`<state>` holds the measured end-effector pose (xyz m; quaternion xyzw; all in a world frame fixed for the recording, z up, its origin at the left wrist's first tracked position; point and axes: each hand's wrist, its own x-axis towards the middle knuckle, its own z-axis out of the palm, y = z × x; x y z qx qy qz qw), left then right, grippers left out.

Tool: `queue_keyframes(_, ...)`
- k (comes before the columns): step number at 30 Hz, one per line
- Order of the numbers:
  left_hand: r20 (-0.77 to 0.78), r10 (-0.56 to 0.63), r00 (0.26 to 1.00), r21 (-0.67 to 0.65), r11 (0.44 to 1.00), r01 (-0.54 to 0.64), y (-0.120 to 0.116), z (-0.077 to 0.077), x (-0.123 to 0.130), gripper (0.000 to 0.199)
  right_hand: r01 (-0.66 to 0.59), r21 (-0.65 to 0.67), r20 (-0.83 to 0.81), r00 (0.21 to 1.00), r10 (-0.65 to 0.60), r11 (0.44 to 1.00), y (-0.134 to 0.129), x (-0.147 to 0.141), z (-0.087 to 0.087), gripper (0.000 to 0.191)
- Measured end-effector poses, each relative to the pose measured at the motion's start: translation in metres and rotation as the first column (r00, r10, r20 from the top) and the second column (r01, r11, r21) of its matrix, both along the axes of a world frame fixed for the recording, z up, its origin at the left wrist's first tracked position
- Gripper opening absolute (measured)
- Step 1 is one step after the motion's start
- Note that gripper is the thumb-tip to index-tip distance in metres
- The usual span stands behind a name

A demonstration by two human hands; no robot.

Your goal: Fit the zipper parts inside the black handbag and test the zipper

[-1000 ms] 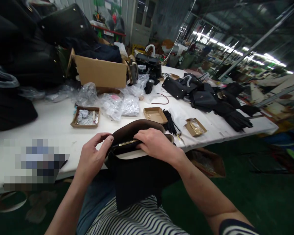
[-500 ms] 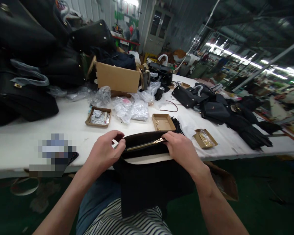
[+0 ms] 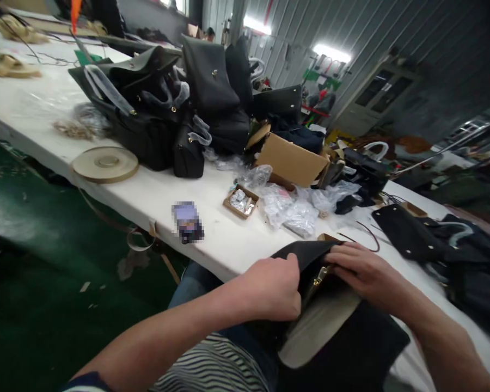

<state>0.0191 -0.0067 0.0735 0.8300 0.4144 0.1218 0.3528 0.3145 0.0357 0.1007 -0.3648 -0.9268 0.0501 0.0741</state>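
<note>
A black handbag (image 3: 347, 343) lies over my lap against the table edge, its mouth spread apart and a pale lining showing. Inside the mouth is a gold zipper pull (image 3: 320, 276). My left hand (image 3: 275, 288) is closed at the bag's left rim, its fingertips partly hidden by the bag. My right hand (image 3: 361, 272) grips the far rim near the zipper end, fingers over the edge and thumb out of sight.
On the white table (image 3: 216, 245) are a small box of bits (image 3: 242, 201), plastic wrapping (image 3: 298, 212) and a cardboard box (image 3: 292, 158). A tape roll (image 3: 105, 163) sits by the left edge. Black bags (image 3: 210, 81) are piled behind, more black bags (image 3: 420, 234) at right.
My view has swung left, so the tape roll and left floor now show. The bag has tilted, its mouth opening wider, and my left hand has closed at its rim.
</note>
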Motion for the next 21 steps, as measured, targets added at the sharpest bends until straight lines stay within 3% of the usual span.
queue_keyframes(4, 0.107, 0.149, 0.983, -0.044, 0.988, -0.145, -0.008, 0.001, 0.014, 0.094, -0.115, -0.139, 0.186, 0.972, 0.140, 0.984, 0.038, -0.065, 0.016, 0.032)
queue_keyframes(9, 0.138, 0.410, 0.902, -0.057, 0.912, -0.406, 0.000, -0.013, -0.004, 0.111, -0.216, -0.128, 0.227, 0.944, 0.240, 0.968, 0.048, -0.132, 0.006, 0.028)
queue_keyframes(11, 0.158, 0.475, 0.865, -0.062, 0.879, -0.472, 0.004, -0.020, -0.015, 0.117, -0.212, -0.101, 0.219, 0.948, 0.229, 0.972, 0.048, -0.137, -0.002, 0.026)
queue_keyframes(16, 0.157, 0.543, 0.825, -0.005, 0.835, -0.550, 0.016, -0.032, -0.022, 0.099, -0.182, -0.022, 0.097, 0.978, 0.183, 0.983, 0.044, -0.118, -0.017, 0.029)
queue_keyframes(18, 0.177, 0.523, 0.834, 0.054, 0.841, -0.539, 0.019, -0.034, -0.017, 0.090, -0.163, 0.046, 0.057, 0.985, 0.161, 0.986, 0.031, -0.107, -0.013, 0.033)
queue_keyframes(21, 0.190, 0.502, 0.844, 0.075, 0.849, -0.522, 0.023, -0.034, -0.009, 0.062, -0.062, 0.197, -0.018, 0.998, 0.067, 0.978, -0.005, -0.086, 0.007, 0.032)
